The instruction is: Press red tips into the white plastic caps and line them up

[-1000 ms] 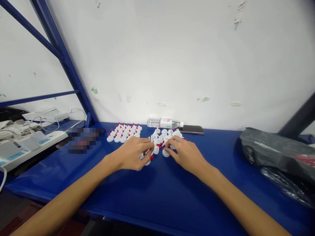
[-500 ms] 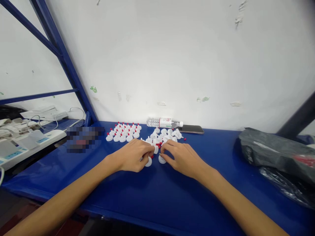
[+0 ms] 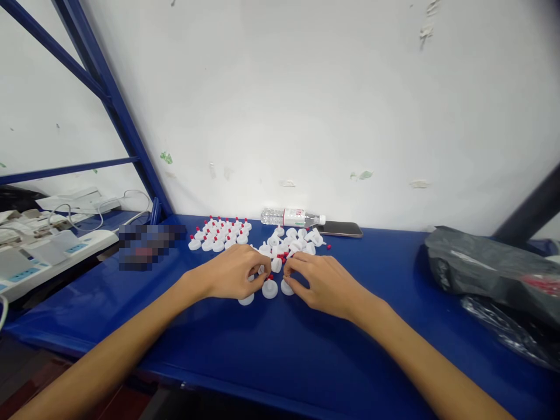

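Observation:
My left hand (image 3: 236, 271) is curled with its fingertips together; whatever sits between them is too small to make out. Just right of those fingertips stands a white nozzle cap (image 3: 270, 289), with a bit of red behind its top. Another white cap (image 3: 246, 300) shows partly from under the left hand. My right hand (image 3: 321, 280) pinches the top of a third white nozzle cap (image 3: 286, 287), whose spout is hidden by the fingers. Behind both hands lies a loose heap of white caps (image 3: 301, 234) mixed with small red tips (image 3: 283, 255).
Rows of white caps with red tips (image 3: 219, 238) stand at the back left of the blue table (image 3: 280, 356). A water bottle (image 3: 293, 217) and a phone (image 3: 343, 229) lie by the wall. Dark plastic bags (image 3: 485, 274) rest at right, a power strip (image 3: 65, 262) at left.
My left hand has shifted slightly left, away from the middle cap, which now shows whole and upright. Another cap has come into sight beneath that hand. The right hand has barely moved.

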The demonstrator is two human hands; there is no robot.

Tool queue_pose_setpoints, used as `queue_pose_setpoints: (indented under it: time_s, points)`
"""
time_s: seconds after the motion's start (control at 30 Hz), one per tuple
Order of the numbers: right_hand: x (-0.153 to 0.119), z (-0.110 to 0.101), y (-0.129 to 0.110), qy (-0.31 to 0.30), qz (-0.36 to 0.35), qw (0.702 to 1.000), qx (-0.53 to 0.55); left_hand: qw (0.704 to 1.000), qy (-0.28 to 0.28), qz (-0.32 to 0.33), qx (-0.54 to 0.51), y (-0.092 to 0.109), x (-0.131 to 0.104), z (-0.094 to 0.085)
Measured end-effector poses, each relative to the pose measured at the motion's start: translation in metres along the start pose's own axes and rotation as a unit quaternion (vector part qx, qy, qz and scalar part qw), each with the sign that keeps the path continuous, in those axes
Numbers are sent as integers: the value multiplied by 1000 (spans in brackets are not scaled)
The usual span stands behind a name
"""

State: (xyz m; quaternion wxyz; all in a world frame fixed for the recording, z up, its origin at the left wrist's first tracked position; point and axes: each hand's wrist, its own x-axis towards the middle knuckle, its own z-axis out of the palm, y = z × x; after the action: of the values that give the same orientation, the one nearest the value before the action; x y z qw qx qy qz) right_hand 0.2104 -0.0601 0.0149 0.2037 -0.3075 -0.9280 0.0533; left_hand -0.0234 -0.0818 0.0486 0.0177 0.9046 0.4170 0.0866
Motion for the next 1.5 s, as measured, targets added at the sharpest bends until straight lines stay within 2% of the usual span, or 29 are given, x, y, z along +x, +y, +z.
queue_pose_setpoints:
  time_s: [0.2,0.47,0.93,1.1,1.27,1.5]
  points:
    - [1,-2,-1,-5,1,1000,-15,999,-26,-12,-25,2,2,5]
    - [1,-3,-1,-17,5,999,-28,999,-22,-25,-14,-4,3,5]
    - [2,0,3,-47,7,998,-46,998,-57,-34,-18,-4,5,8]
    - [2,-4,3,-14,21,999,-45,999,-12,-27,-36,-2,3,1]
    - [2,-6,1,-13,47,998,-45,996,57,-38,-48,-3,1,0]
    - [1,-1,-1,10,26,998,-49,988,78,-12,-135,-1,1,8]
